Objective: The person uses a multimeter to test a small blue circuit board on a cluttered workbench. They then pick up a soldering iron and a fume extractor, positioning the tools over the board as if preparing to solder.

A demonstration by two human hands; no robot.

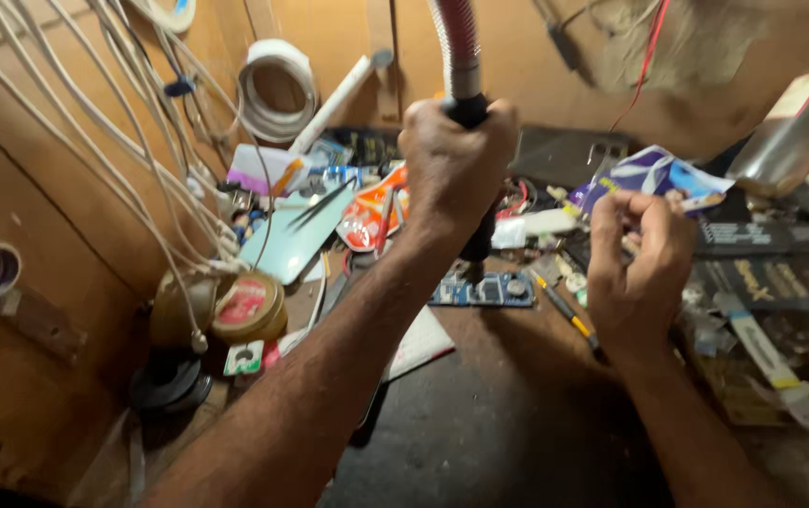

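A hot-air tool (465, 103) is clenched upright in the left hand (451, 160), its nozzle held over the blue circuit board (482, 290) at six o'clock; heating appears in hand; the right hand (638, 259), at three o'clock, is curled, its contents indiscernible; steady aim is called for next.

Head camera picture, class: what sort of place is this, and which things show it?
Probably a small electronics repair bench. The left hand grips a hose-fed tool pointed down at a blue circuit board, white cables hang along the wooden wall, and tweezers lie nearby.
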